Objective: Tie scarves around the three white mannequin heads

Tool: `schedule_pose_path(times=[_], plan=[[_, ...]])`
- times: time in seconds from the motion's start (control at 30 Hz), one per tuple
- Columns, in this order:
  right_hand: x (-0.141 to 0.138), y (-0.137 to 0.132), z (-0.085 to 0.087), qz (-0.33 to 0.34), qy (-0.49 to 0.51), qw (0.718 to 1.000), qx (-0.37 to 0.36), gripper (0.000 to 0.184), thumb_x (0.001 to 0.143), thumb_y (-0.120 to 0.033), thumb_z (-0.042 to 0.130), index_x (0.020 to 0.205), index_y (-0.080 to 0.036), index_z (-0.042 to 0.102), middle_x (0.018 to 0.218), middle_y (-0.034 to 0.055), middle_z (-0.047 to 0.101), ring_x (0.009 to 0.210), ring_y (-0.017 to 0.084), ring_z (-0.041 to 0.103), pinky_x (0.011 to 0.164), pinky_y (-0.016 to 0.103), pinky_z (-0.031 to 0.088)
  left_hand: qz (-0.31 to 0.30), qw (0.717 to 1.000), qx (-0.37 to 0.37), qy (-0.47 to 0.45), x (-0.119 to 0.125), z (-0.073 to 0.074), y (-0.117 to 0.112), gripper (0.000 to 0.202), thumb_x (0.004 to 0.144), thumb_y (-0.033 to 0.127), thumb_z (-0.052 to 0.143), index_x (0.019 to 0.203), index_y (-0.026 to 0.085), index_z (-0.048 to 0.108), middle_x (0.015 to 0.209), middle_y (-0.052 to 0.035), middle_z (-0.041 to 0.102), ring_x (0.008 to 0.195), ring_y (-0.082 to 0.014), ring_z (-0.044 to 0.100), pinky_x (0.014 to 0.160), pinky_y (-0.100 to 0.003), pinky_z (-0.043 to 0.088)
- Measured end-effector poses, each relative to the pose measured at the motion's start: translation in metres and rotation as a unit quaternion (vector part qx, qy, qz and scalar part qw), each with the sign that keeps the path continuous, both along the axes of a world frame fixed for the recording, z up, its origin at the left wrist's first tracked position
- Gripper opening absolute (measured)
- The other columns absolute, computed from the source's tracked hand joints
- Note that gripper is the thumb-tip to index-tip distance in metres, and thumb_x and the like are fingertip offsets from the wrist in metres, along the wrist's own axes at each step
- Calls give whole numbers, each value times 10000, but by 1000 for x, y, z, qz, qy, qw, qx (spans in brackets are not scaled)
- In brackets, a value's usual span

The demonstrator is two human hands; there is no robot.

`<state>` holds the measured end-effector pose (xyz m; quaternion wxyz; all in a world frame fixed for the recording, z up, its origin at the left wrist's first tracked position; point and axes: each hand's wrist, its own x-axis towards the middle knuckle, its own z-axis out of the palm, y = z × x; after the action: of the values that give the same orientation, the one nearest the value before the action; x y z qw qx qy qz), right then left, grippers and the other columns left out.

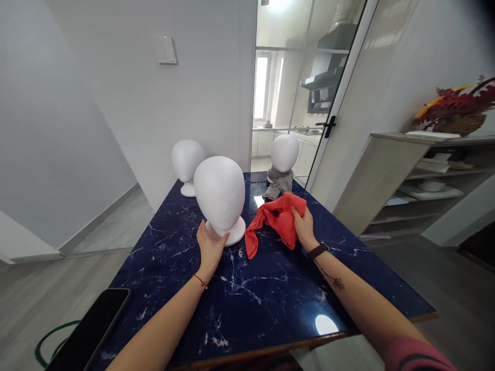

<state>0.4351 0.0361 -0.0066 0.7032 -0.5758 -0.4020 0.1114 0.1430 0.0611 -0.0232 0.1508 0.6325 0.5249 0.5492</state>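
Observation:
A white foam mannequin head (219,190) stands upright on its round base near the middle of the dark blue marbled table (247,304). My left hand (210,246) grips this head low down, thumb and fingers around the front of its base. To the right, a red scarf (279,219) hangs bunched from my right hand (303,226), whose fingers are closed on its upper right end. The scarf's loose left end droops close to the table beside the base. Part of the right fingers is hidden by the fabric.
Behind stand a second foam head (187,161) at the left and a third (285,153) at the right, with a grey scarf (279,181) around its neck. A black phone-like device (91,330) is at the front left. A glass door (286,93) and shelf unit (402,170) stand beyond.

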Motion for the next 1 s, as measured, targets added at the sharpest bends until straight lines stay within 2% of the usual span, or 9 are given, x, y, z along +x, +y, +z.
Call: schedule_pose_path(times=[0.07, 0.17, 0.3, 0.4, 0.5, 0.63, 0.77, 0.87, 1.0], plan=[[-3, -5, 12, -17, 41, 998, 46, 420, 773, -432, 548, 1086, -155, 584, 1096, 97, 623, 975, 216, 582, 898, 381, 447, 32, 999, 8, 7, -3, -2, -16, 504, 705, 293, 638, 1153, 151, 455, 1183, -137, 487, 1175, -299, 423, 1000, -500, 328], [-20, -32, 30, -4, 118, 990, 78, 446, 770, -421, 526, 1153, -191, 534, 1095, 75, 615, 906, 204, 605, 817, 355, 495, -49, 998, 19, 36, -7, 0, -49, 265, 806, 225, 497, 1063, 166, 479, 1040, -94, 523, 1028, -236, 510, 920, -447, 415], [-66, -109, 38, 190, 87, 973, -98, 511, 708, -425, 603, 1164, -196, 572, 1024, 90, 642, 837, 245, 613, 697, 355, 522, -215, 969, 51, 107, -9, 14, -99, 448, 805, 198, 516, 1240, 201, 407, 1228, -136, 486, 1174, -253, 463, 985, -479, 387], [-102, -166, 36, 421, -62, 873, -237, 461, 645, -361, 696, 1079, -209, 654, 968, 53, 666, 869, 250, 590, 792, 362, 495, -335, 927, 59, 158, -5, 27, -133, 696, 757, 190, 585, 1383, 237, 285, 1384, -160, 393, 1307, -295, 344, 1054, -540, 303], [-117, -194, 39, 494, -94, 814, -291, 406, 677, -426, 688, 1018, -206, 677, 957, 38, 665, 871, 235, 574, 839, 347, 464, -412, 897, -18, 159, -1, 36, -153, 671, 696, 158, 618, 1328, 253, 412, 1170, -120, 595, 1191, -284, 484, 1032, -511, 351], [-103, -194, 55, 526, -14, 800, -288, 551, 655, -499, 694, 1138, -248, 606, 978, 31, 651, 886, 236, 595, 804, 333, 482, -357, 918, -158, 62, -15, 53, -148, 300, 664, 75, 524, 891, 226, 651, 811, -38, 676, 778, -193, 627, 696, -305, 509], [-66, -174, 77, 558, -97, 758, -323, 892, 546, -327, 807, 1342, -365, 408, 1203, 17, 579, 1123, 258, 528, 1006, 378, 385, -227, 966, -121, -34, -55, 89, -124, 287, 624, 73, 498, 832, 214, 635, 778, 3, 678, 705, -161, 621, 629, -244, 485], [-26, -144, 98, 496, -146, 800, -306, 795, 622, -217, 713, 1355, -291, 414, 1168, 44, 594, 1034, 254, 583, 929, 381, 447, -114, 991, -60, -33, -85, 116, -109, 303, 616, 102, 510, 871, 220, 623, 800, 11, 683, 716, -169, 627, 615, -239, 485], [35, -99, 144, 236, -160, 941, -182, 574, 562, -120, 663, 1129, -200, 621, 977, 75, 665, 858, 251, 625, 730, 334, 500, -43, 988, 23, 149, -108, 124, -95, 362, 604, 109, 468, 888, 245, 646, 818, 12, 699, 744, -192, 629, 667, -273, 482]])
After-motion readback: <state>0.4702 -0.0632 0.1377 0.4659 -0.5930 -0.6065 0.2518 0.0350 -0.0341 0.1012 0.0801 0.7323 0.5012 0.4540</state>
